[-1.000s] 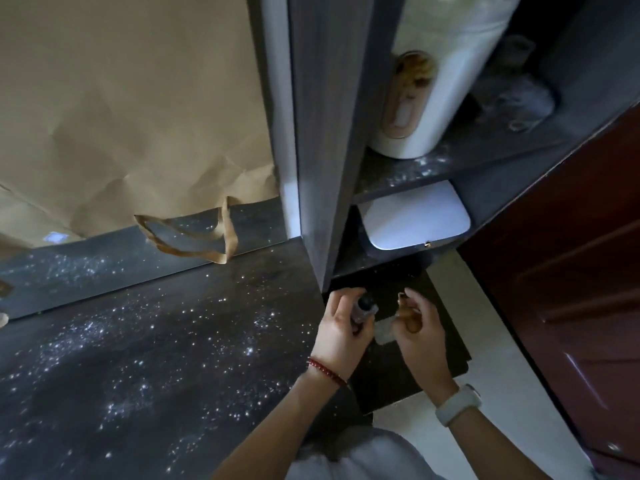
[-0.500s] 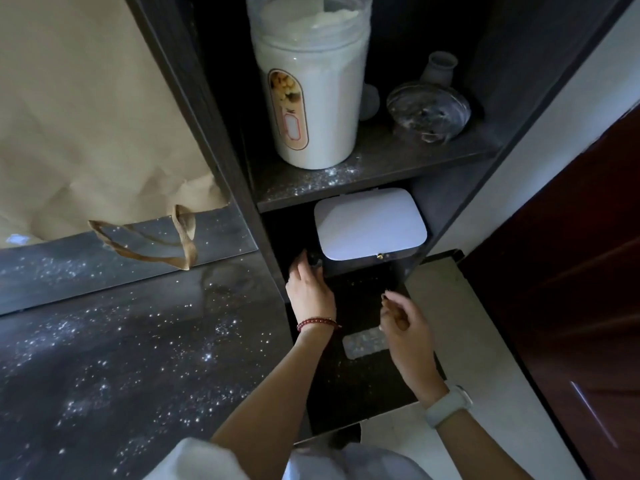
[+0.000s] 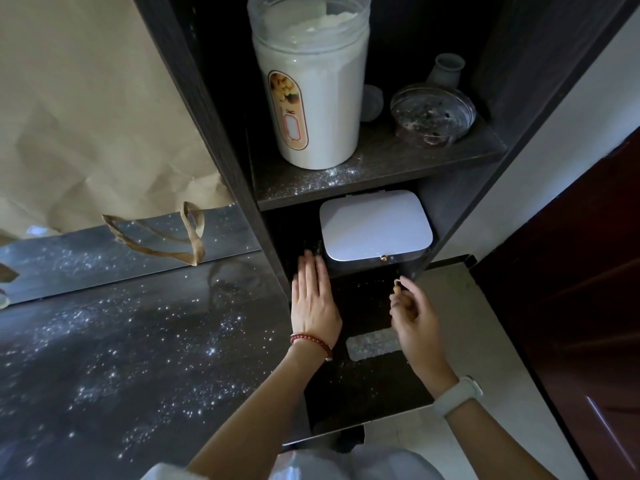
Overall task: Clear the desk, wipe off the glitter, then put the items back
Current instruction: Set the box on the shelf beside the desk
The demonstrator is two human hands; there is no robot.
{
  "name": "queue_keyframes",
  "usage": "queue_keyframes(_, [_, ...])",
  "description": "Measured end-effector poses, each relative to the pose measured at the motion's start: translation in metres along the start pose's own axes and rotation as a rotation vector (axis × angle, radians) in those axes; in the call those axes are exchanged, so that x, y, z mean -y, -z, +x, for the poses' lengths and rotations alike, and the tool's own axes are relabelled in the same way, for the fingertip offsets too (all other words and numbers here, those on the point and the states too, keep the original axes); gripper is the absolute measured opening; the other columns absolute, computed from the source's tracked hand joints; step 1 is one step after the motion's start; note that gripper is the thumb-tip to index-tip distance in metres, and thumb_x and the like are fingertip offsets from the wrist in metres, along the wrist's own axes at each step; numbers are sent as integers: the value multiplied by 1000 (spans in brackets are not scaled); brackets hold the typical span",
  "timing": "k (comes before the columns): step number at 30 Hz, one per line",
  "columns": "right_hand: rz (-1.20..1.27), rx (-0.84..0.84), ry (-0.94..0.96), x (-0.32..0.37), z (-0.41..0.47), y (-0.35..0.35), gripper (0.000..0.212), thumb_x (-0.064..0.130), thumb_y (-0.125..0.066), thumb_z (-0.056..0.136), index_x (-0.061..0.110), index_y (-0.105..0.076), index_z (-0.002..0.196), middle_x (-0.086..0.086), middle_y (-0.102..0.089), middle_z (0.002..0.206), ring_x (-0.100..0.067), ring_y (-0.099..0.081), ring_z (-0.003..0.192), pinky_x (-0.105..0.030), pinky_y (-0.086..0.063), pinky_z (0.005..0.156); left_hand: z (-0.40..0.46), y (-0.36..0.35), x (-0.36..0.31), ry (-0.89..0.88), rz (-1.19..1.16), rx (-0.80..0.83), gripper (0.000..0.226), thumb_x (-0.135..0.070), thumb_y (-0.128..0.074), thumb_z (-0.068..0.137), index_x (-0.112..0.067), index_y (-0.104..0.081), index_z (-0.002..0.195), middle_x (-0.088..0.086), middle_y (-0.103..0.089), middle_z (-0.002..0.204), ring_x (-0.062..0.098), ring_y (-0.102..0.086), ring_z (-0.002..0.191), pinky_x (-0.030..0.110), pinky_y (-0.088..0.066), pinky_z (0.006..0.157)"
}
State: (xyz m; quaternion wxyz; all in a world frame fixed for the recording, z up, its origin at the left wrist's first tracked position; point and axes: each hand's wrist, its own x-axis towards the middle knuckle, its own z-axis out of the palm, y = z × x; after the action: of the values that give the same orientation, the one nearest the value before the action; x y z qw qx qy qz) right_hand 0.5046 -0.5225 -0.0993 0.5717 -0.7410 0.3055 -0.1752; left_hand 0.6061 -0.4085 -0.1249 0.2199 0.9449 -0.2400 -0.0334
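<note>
Two hands: I see both at dark shelf unit.
L hand: fingers straight, flat, empty.
R hand: pinching small tan object.
Glitter: across dark desk top.

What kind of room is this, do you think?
Probably a home room with a desk beside a storage shelf: a glitter-strewn desk, a big jar of white powder on the dark shelf unit, and a wooden door.
</note>
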Motion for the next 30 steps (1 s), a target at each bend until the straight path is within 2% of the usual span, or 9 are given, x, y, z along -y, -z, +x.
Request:
queue_keyframes(7, [8,-2,-15,6,3,0,41,6,-52,89,12,-45,130,14,-57,98,-7,-57,97,-37,-50,91,21,8,4,-33,150,171,75,-20,-39,90,-5,13,141,11,15,154,22,13,142,36,1,117])
queue_keyframes(10, [23,-10,23,12,4,-2,43,4,-53,88,10,-44,131,2,-59,104,-10,-56,101,-41,-50,94,21,10,3,-27,114,175,75,-19,-41,89,-5,9,142,13,13,154,25,11,142,37,-1,119])
queue_keyframes(13, [95,48,56,26,9,-7,39,3,-55,87,11,-50,125,-7,-60,111,-13,-58,106,-39,-49,94,7,14,4,-72,63,127,68,-18,-43,86,-5,-8,143,18,-4,154,30,-4,143,41,-13,116])
queue_keyframes(16, [158,123,129,45,16,-20,28,-2,-56,86,5,-54,112,-9,-63,107,-8,-61,101,-26,-50,90,-21,18,21,-140,16,3,56,-24,-37,80,-8,-36,134,19,-39,142,33,-38,131,44,-35,104])
queue_keyframes(18, [162,158,228,54,22,-33,19,-3,-57,85,3,-54,103,-14,-63,104,-7,-62,97,-17,-49,84,-38,23,38,-91,-61,-59,50,-26,-39,80,-9,-48,126,16,-52,131,32,-51,120,43,-42,97])
queue_keyframes(20, [145,182,311,59,30,-48,14,6,-59,83,11,-56,96,-18,-59,105,-16,-63,99,-20,-50,84,-44,31,52,18,-114,-120,47,-31,-41,80,-8,-53,119,14,-58,123,33,-57,110,45,-47,91])
queue_keyframes(24, [-85,152,469,63,44,-75,13,1,-61,82,7,-62,94,-11,-63,98,-15,-61,91,-21,-50,81,-25,50,62,159,-171,-184,49,-29,-51,85,-9,-44,129,13,-53,128,31,-50,117,44,-40,95])
queue_keyframes(27, [-384,103,620,66,55,-87,10,10,-60,81,6,-64,89,-10,-68,89,-19,-62,82,-24,-45,74,-5,58,60,122,-192,-180,54,-27,-54,87,-10,-37,135,13,-53,130,31,-48,120,43,-37,98])
queue_keyframes(30, [-591,74,677,60,64,-93,13,17,-60,76,9,-67,83,-7,-71,81,-27,-66,78,-27,-37,76,6,58,58,104,-198,-181,54,-25,-55,88,-11,-35,136,13,-62,117,30,-57,108,40,-39,93])
